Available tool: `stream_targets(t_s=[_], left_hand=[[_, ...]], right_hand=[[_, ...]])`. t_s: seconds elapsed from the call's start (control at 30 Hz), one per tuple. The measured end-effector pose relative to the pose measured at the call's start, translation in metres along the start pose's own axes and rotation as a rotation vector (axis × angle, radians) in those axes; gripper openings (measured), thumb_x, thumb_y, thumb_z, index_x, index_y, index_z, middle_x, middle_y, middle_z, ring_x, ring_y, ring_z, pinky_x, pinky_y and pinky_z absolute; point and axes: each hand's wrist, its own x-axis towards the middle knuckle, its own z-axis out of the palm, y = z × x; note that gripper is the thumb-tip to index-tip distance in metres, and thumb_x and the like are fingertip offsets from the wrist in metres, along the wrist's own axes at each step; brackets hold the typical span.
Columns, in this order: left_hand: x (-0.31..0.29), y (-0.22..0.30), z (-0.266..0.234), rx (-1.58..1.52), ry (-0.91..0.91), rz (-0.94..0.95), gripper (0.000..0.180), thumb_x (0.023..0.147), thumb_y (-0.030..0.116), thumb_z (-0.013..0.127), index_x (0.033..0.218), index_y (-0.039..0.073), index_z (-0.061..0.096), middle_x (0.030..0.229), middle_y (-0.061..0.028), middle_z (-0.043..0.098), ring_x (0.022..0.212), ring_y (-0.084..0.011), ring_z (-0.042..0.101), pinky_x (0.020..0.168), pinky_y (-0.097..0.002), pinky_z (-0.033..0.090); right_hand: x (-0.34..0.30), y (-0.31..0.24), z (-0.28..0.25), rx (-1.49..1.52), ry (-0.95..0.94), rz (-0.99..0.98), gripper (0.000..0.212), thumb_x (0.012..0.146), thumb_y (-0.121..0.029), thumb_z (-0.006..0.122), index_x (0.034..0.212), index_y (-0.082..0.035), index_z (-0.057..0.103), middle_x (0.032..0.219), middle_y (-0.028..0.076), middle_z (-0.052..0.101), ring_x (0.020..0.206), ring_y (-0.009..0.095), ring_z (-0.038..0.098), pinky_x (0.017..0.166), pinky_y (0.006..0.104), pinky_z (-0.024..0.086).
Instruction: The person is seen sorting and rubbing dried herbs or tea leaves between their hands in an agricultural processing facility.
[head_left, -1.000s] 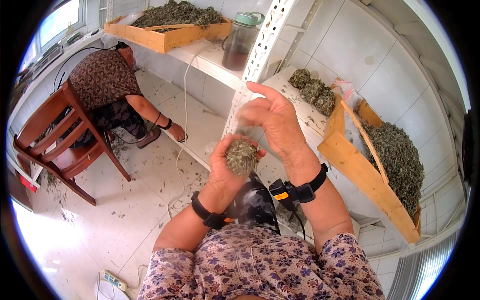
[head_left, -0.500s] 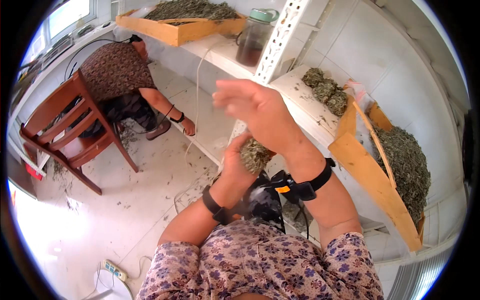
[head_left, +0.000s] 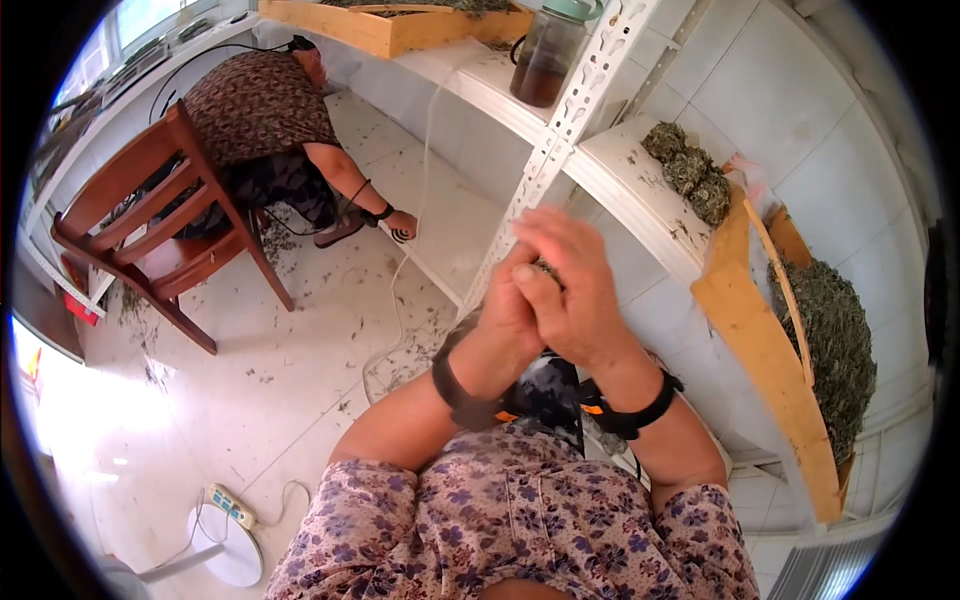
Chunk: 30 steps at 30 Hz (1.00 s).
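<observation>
Left hand (head_left: 508, 318) and right hand (head_left: 578, 295) clamp a herb clump (head_left: 547, 268); a wooden box (head_left: 768, 385) at the shelf's front edge (head_left: 640, 232) holds loose leaves (head_left: 835, 345).

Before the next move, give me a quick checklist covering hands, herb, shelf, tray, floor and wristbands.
1. Dried-herb clump between left hand and right hand: ok, a sliver shows.
2. Clump's shape: cannot tell, the hands cover most of it.
3. Three herb balls on the white shelf: ok, clustered near the wooden tray.
4. Loose dried herb in the tray: ok, a large heap.
5. Floor free of scraps: not ok, bits lie scattered.
6. Wristbands on both wrists: ok.
</observation>
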Motion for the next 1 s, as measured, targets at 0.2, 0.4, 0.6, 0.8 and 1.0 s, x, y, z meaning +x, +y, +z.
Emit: stream_targets(t_s=[0.2,0.4,0.6,0.8,1.0], left_hand=[[0.005,-0.015,-0.021,-0.076,-0.199,-0.002,0.021,0.09,0.02,0.039,0.101,0.005,0.05,0.097,-0.0048,0.054,0.092,-0.0143,0.054,0.08,-0.0259,0.045],[0.002,-0.01,0.001,-0.094,0.029,-0.092,0.022,0.092,0.021,0.038,0.102,0.006,0.05,0.098,-0.0044,0.053,0.092,-0.0141,0.054,0.08,-0.0261,0.045],[0.004,-0.017,-0.007,-0.051,-0.054,-0.11,0.025,0.092,0.024,0.038,0.106,0.006,0.049,0.102,-0.0042,0.053,0.095,-0.0146,0.053,0.082,-0.0266,0.045],[-0.005,-0.027,0.001,0.085,-0.089,-0.18,0.029,0.093,0.026,0.038,0.111,0.006,0.047,0.106,-0.0044,0.052,0.098,-0.015,0.053,0.085,-0.027,0.044],[-0.001,-0.036,-0.001,0.001,-0.023,-0.173,0.03,0.092,0.024,0.037,0.114,0.005,0.046,0.107,-0.0074,0.053,0.1,-0.0171,0.053,0.087,-0.03,0.044]], right_hand=[[-0.016,0.014,0.017,0.157,0.161,0.005,0.027,0.077,-0.001,0.05,0.102,-0.001,0.057,0.107,0.018,0.057,0.104,0.032,0.053,0.093,0.0438,0.037],[-0.025,0.02,0.011,0.269,0.207,-0.072,0.032,0.078,0.006,0.042,0.107,0.0,0.055,0.11,0.019,0.056,0.105,0.032,0.053,0.097,0.0436,0.035],[-0.025,0.016,0.005,0.244,0.209,-0.132,0.031,0.078,0.002,0.043,0.107,0.0,0.054,0.112,0.019,0.056,0.105,0.034,0.054,0.095,0.0459,0.036],[-0.021,0.03,-0.007,0.184,0.085,-0.156,0.034,0.079,-0.016,0.048,0.109,-0.001,0.054,0.113,0.019,0.055,0.107,0.035,0.051,0.095,0.0484,0.033],[-0.034,0.038,-0.009,0.031,0.084,-0.054,0.037,0.077,-0.017,0.049,0.11,-0.002,0.055,0.115,0.018,0.053,0.11,0.035,0.049,0.098,0.0488,0.026]])
